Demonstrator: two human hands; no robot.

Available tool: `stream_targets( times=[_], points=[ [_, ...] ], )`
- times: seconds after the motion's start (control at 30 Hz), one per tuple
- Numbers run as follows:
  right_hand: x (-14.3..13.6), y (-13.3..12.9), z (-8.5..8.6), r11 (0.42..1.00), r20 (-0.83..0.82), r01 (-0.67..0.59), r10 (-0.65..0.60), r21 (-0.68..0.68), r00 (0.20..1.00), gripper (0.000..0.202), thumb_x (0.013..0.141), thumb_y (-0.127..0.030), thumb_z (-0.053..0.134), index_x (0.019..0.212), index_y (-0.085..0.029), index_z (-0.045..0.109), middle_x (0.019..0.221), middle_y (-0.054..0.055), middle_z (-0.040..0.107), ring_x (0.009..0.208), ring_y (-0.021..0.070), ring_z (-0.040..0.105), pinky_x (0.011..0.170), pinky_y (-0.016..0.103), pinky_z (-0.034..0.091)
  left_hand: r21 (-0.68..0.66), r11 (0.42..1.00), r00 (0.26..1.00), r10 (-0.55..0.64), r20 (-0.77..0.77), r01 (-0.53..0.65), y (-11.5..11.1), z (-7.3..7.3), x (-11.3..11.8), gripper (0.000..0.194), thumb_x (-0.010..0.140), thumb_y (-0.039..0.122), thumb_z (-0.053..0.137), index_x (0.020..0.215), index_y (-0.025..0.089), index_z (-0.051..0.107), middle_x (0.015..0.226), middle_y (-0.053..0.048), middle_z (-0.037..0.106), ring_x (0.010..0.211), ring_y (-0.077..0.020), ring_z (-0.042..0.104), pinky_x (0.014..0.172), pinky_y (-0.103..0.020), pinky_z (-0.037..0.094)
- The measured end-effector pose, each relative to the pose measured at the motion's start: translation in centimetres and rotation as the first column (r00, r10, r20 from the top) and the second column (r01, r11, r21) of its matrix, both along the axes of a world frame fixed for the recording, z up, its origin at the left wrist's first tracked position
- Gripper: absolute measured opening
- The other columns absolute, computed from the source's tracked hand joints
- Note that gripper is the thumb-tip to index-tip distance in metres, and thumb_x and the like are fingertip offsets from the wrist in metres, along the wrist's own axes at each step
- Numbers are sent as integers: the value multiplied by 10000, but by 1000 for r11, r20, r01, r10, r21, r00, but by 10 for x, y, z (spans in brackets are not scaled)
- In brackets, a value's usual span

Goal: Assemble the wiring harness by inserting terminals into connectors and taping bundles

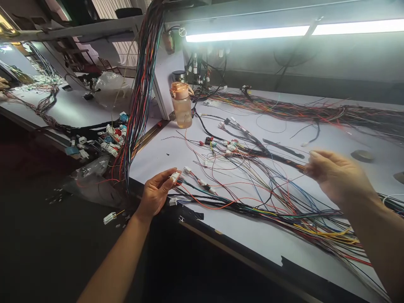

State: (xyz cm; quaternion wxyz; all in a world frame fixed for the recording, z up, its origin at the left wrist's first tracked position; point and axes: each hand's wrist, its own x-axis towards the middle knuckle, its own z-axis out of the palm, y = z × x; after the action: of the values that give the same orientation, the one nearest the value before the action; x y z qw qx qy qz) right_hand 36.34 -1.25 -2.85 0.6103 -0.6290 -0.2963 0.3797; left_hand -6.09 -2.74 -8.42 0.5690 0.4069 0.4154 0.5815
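At the front edge of the bench, my left hand (154, 192) pinches a white connector (174, 177) between thumb and fingers. Wires run from it to the right into a black-wrapped wire harness (233, 206). My right hand (337, 174) is raised over the right side of the bench, thumb and fingertips pressed together. Whatever is in that pinch is too small or blurred to make out. Behind its fingertips passes a second black-sleeved harness (277, 156). A small white connector (173, 202) lies just below my left hand, and another connector (187, 170) lies beside it.
A water bottle (182, 107) stands at the back near the post. Left of it hangs a thick bundle of wires (143, 84). Loose wires (284, 107) stretch along the back under a lamp (246, 33). Connectors (110, 141) are heaped on the left beside a plastic bag (94, 176).
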Motion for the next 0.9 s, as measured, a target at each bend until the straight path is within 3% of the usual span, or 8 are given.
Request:
stream_targets(
  times=[0.27,0.37,0.4,0.47,0.53,0.6,0.7,0.9],
  points=[
    [23,4,-14,983,65,168,-163,-79,984,144,622,-141,737,742,-187,673,663,10,545,532,123,514,581,343,453,16,1000,1000,-5,12,5,1,-1,0,323,730,279,784,1039,190,741,1044,-92,733,922,-178,686,821,-289,569],
    [21,7,-11,970,362,190,-125,-151,924,147,663,-172,702,808,-178,676,700,41,601,589,159,560,627,365,474,20,1000,1000,-10,7,10,1,-1,0,321,733,279,783,1039,190,742,1049,-92,732,949,-186,684,828,-285,569],
    [17,8,-9,975,529,178,-80,-136,845,171,682,-191,696,852,-174,684,754,68,636,636,177,581,662,377,477,22,1000,1000,-10,6,10,1,-1,0,321,731,281,785,1036,191,743,1050,-92,732,948,-186,685,825,-283,569],
    [0,10,-2,998,824,70,-41,1,565,224,737,-237,675,947,-159,693,905,125,684,760,210,613,739,384,477,28,1000,1000,-11,6,11,1,0,0,319,725,285,789,1029,196,746,1046,-90,734,940,-188,689,815,-282,572],
    [-27,12,3,973,940,-160,-108,167,325,231,813,-273,623,991,-140,689,996,150,695,869,229,621,808,375,473,35,999,1000,-12,7,12,2,1,1,316,719,287,795,1020,200,749,1041,-89,736,938,-192,691,809,-284,574],
    [-61,14,4,892,968,-409,-102,191,229,202,878,-284,570,979,-152,683,978,127,711,923,227,621,860,368,460,34,999,1000,-13,9,13,2,1,1,317,720,286,794,1022,202,749,1040,-89,737,941,-194,692,814,-287,573],
    [-110,22,-6,753,995,-657,31,37,92,179,920,-248,512,974,-189,672,965,78,720,900,206,614,842,352,440,33,999,1000,-23,13,22,2,-1,1,322,727,277,789,1037,201,744,1045,-90,736,938,-186,692,834,-289,568],
    [-148,43,-35,723,962,-634,192,-273,-195,148,889,-203,539,901,-163,681,900,85,706,848,211,571,777,323,357,43,999,1000,-22,21,21,1,-3,0,312,728,271,786,1028,197,746,1048,-88,736,939,-184,690,846,-293,563]
  ],
)
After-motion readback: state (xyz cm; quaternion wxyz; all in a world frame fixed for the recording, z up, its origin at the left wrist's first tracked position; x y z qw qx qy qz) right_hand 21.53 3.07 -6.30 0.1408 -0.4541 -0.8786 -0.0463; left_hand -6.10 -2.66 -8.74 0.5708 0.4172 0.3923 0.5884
